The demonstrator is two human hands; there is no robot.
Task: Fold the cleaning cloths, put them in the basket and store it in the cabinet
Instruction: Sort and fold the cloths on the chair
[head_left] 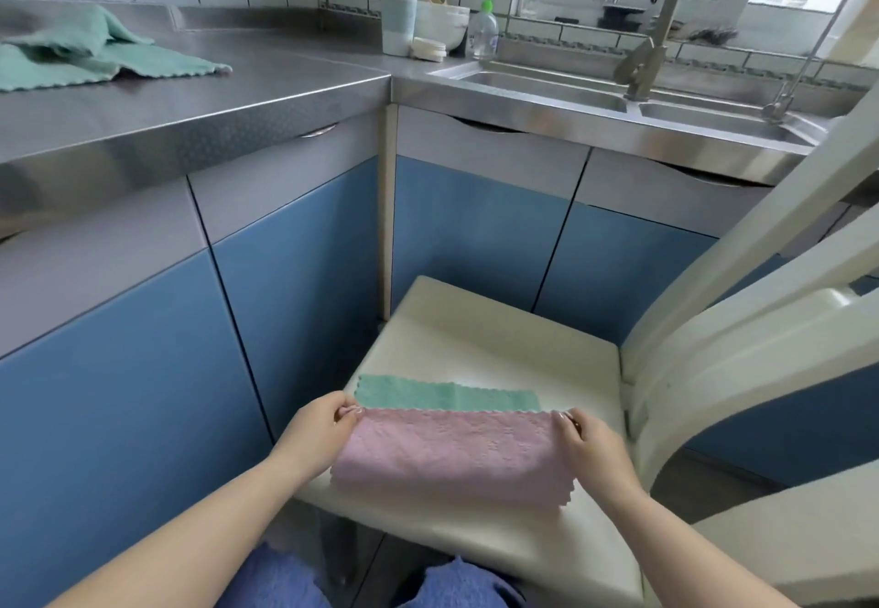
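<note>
- left hand [319,431] and right hand [582,436] each pinch a far corner of the pink cloth [452,453], at 9 and 3 o'clock of it.
- its long axis runs left-right, equally near both hands; the green cloth [447,394] lies under it, showing at 12 o'clock.
- both rest on a cream chair seat [490,341].
- more cloths [71,51] lie on the steel counter [238,98] at 10 o'clock; no basket is visible.

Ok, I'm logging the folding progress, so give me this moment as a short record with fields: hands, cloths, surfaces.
left hand: left hand pinches the far left corner of the pink cloth
right hand: right hand pinches its far right corner
pink cloth: lies on the chair seat, over the green cloth, of which a far strip shows
unfolded cloths: green heap on the steel counter
basket: not in view
cabinet: blue doors closed
</note>
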